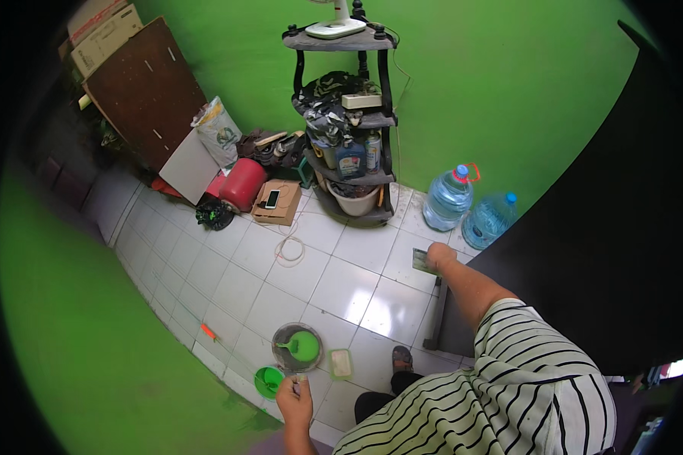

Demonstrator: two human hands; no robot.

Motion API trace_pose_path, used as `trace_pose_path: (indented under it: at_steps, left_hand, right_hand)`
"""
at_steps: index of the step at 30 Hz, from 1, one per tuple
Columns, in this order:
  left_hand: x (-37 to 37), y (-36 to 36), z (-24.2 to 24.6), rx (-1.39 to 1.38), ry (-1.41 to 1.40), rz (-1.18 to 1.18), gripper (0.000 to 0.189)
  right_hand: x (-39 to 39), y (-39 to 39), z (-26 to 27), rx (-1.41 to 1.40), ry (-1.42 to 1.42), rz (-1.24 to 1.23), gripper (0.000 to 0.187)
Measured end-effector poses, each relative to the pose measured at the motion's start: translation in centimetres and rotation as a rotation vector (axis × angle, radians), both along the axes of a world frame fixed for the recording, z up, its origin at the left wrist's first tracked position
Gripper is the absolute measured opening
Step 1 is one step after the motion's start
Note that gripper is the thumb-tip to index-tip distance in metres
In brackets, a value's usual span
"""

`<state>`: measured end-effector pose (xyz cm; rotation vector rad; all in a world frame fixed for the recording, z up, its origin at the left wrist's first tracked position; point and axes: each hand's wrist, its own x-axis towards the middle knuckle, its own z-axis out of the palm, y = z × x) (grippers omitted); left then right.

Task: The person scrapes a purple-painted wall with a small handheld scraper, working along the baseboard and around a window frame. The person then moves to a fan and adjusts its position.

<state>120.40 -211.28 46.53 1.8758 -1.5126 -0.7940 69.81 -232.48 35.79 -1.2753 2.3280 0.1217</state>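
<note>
My right hand (pixel 441 257), arm stretched forward, grips a flat, dark rectangular plate (pixel 423 260) above the tiles near two water bottles. My left hand (pixel 295 400) is low in front, its fingers curled with the thumb on top. Whether anything small is pinched in it cannot be made out. Just beyond that hand are a small green bucket (pixel 266 377) and a round grey basin (pixel 280 362). Bright green paint (pixel 307 347) lies in the basin, with a green-coated brush (pixel 288 344) in it. Beside the basin sits a shallow rectangular plastic tub (pixel 340 364) with pale contents.
A dark panel (pixel 546 244) rises close on my right. Large blue-tinted water bottles (pixel 448 199) stand by the green wall. Ahead is a loaded corner shelf (pixel 347 179). An orange-handled tool (pixel 208 332), a coiled cable (pixel 290 248) and a cardboard box (pixel 284 209) lie on the floor.
</note>
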Motion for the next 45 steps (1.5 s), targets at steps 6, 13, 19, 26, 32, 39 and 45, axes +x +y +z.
trace_pose_path:
  at_steps: [6,13,19,26,32,39,45]
  left_hand:
    - [-3.3,-8.5,0.4,0.021,-0.045,-0.176,0.025]
    - [-4.4,-27.3,0.4,-0.013,0.018,-0.281,0.036]
    - [-5.7,-52.9,-2.4,-0.075,0.089,-0.256,0.018]
    - [-13.0,-79.6,3.3,-0.222,0.03,-0.245,0.049]
    - [-22.5,-92.6,6.6,-0.281,-0.003,-0.156,0.081]
    - [-27.4,-100.3,4.0,-0.306,-0.03,-0.227,0.07]
    - [-29.0,-104.3,0.5,-0.414,-0.192,-0.322,0.053]
  right_hand:
    - [-4.4,-3.9,-1.3,0.039,-0.124,-0.083,0.037]
    - [-5.6,-7.1,0.0,-0.228,-0.447,-0.435,0.063]
    - [-7.6,-15.1,-2.1,-0.388,-0.482,-0.536,0.069]
    - [-6.2,-28.2,0.9,-0.564,-0.871,-0.588,0.055]
    - [-10.2,-38.3,3.6,-0.654,-1.078,-0.583,0.072]
    - [-12.0,-44.3,3.2,-0.532,-1.303,-0.529,0.083]
    - [-11.3,-46.1,6.4,-0.494,-1.383,-0.658,0.055]
